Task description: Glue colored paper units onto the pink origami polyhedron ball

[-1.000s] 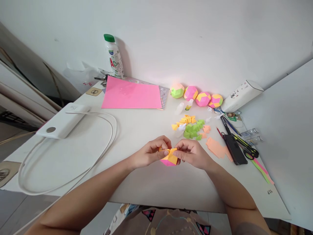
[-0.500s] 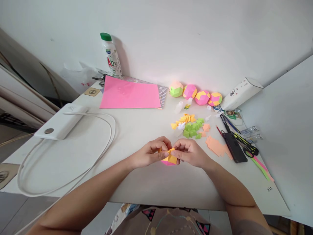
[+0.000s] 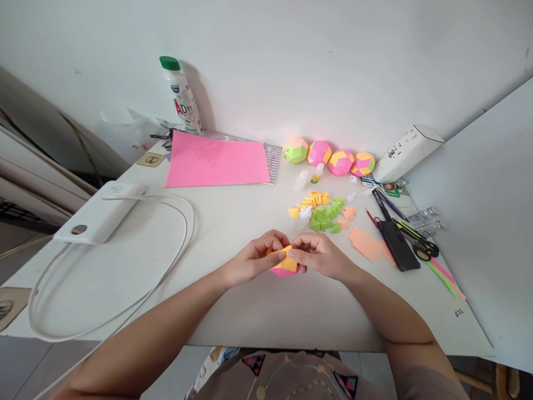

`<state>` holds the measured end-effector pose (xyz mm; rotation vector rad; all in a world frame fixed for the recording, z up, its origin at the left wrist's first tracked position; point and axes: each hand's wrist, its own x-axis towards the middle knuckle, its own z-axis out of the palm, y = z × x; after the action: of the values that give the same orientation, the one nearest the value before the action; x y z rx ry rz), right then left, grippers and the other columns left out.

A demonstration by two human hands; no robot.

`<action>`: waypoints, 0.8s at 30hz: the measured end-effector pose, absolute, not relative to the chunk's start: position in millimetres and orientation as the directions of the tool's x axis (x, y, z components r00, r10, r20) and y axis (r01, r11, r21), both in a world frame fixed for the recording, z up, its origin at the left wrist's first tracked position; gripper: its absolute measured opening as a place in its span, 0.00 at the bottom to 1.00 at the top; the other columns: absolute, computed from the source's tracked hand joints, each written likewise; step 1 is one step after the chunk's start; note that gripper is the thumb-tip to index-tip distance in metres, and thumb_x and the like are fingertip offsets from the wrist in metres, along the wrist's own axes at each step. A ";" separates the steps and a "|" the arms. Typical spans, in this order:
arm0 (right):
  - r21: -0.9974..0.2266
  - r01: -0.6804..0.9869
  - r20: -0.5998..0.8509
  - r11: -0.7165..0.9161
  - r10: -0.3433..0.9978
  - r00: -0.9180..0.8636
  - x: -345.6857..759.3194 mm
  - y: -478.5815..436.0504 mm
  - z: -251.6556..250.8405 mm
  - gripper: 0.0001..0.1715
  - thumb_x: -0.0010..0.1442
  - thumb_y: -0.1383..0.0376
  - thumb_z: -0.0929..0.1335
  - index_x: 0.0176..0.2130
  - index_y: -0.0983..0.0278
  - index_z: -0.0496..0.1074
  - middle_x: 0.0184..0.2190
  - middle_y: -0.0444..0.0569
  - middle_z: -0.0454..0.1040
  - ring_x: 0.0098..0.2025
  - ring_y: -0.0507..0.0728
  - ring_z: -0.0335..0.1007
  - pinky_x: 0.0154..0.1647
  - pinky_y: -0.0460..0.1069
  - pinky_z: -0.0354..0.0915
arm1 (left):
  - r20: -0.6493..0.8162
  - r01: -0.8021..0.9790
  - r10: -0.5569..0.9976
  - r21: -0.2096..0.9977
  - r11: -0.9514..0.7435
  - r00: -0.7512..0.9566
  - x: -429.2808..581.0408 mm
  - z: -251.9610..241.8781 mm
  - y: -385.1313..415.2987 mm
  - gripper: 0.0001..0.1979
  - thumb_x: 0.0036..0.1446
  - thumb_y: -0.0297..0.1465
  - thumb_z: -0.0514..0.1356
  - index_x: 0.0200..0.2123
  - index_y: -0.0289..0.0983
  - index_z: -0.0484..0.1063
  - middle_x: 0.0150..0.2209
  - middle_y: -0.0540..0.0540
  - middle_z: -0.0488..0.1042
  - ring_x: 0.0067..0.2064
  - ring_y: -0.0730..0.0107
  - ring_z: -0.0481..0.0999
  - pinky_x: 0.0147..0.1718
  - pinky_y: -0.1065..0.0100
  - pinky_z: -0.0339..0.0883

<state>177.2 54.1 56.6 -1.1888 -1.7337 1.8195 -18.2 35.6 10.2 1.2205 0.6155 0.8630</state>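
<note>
Between my two hands is a folded paper ball (image 3: 285, 272) with pink and orange-yellow faces, held just above the table near its front edge. My left hand (image 3: 259, 258) grips its left side, the thumb lying across the orange paper. From the right, my right hand (image 3: 318, 256) pinches the orange top, thumb and fingertips meeting close to the left thumb. Fingers hide much of the ball. Beyond the hands lie small folded green paper pieces (image 3: 327, 215), orange-yellow pieces (image 3: 315, 200) and peach pieces (image 3: 348, 213).
Several finished paper balls (image 3: 320, 153) line the wall. Pink sheets (image 3: 216, 161) lie back left, near a green-capped bottle (image 3: 183, 100). A white power strip (image 3: 100, 214) and its cable are at left. Right are a black phone (image 3: 397, 244), scissors (image 3: 422, 253) and a white tube (image 3: 410, 154).
The view has shifted slightly. My thumbs have come closer together on the orange paper, and its upper flap looks flatter. Both hands keep hold of the ball.
</note>
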 end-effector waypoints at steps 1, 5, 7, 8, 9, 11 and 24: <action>-0.941 0.296 -0.312 -0.161 0.747 -0.587 177.6 54.9 55.7 0.15 0.56 0.56 0.70 0.31 0.66 0.69 0.24 0.43 0.69 0.25 0.48 0.65 0.26 0.44 0.62 | 0.033 -0.244 0.843 0.962 0.118 0.537 -18.2 10.1 35.8 0.12 0.59 0.36 0.58 0.28 0.35 0.64 0.42 0.45 0.63 0.39 0.69 0.68 0.38 0.66 0.63; -0.935 0.344 -0.288 -0.085 0.745 -0.601 179.4 58.8 50.5 0.17 0.57 0.54 0.68 0.29 0.66 0.70 0.25 0.43 0.67 0.26 0.49 0.61 0.27 0.45 0.58 | -0.018 -0.281 0.877 0.944 0.173 0.480 -18.4 7.9 36.1 0.11 0.60 0.35 0.57 0.27 0.35 0.65 0.41 0.47 0.63 0.37 0.71 0.66 0.36 0.67 0.61; -0.945 0.317 -0.262 -0.075 0.754 -0.603 179.8 60.0 47.6 0.16 0.58 0.55 0.68 0.29 0.65 0.70 0.26 0.44 0.68 0.27 0.49 0.62 0.28 0.45 0.59 | -0.042 -0.286 0.885 0.938 0.194 0.463 -18.5 6.8 36.1 0.11 0.60 0.35 0.56 0.28 0.35 0.66 0.41 0.47 0.63 0.35 0.72 0.65 0.35 0.68 0.61; -0.952 0.296 -0.246 -0.073 0.759 -0.603 179.8 60.4 46.3 0.15 0.58 0.55 0.68 0.29 0.65 0.70 0.27 0.44 0.68 0.28 0.49 0.62 0.29 0.46 0.60 | -0.051 -0.282 0.886 0.938 0.201 0.461 -18.4 6.5 36.1 0.10 0.60 0.35 0.56 0.28 0.35 0.66 0.41 0.48 0.63 0.35 0.72 0.65 0.35 0.68 0.60; -0.958 0.277 -0.231 -0.072 0.763 -0.603 179.6 60.6 45.2 0.14 0.58 0.56 0.68 0.29 0.65 0.70 0.28 0.44 0.68 0.28 0.50 0.63 0.30 0.46 0.61 | -0.059 -0.273 0.886 0.940 0.205 0.461 -18.2 6.5 36.0 0.11 0.60 0.35 0.56 0.28 0.35 0.67 0.41 0.47 0.63 0.36 0.72 0.65 0.35 0.68 0.60; -0.965 0.253 -0.212 -0.069 0.773 -0.598 179.0 60.7 43.8 0.14 0.58 0.57 0.68 0.29 0.65 0.70 0.29 0.45 0.68 0.29 0.50 0.64 0.30 0.46 0.61 | -0.070 -0.255 0.881 0.944 0.211 0.468 -17.7 7.5 35.9 0.12 0.60 0.37 0.56 0.28 0.35 0.68 0.42 0.47 0.64 0.38 0.70 0.66 0.37 0.68 0.61; -0.928 0.355 -0.116 0.116 0.814 -0.569 185.0 65.6 59.9 0.14 0.60 0.56 0.66 0.40 0.63 0.73 0.41 0.49 0.73 0.44 0.56 0.67 0.44 0.51 0.64 | -0.143 -0.385 0.826 0.833 0.398 0.545 -22.2 3.0 39.4 0.15 0.53 0.37 0.63 0.43 0.36 0.74 0.40 0.43 0.73 0.41 0.60 0.70 0.43 0.61 0.61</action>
<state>185.0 65.6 59.9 -1.1327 -1.9765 1.4502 -22.2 39.4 3.0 0.8430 0.6081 0.8290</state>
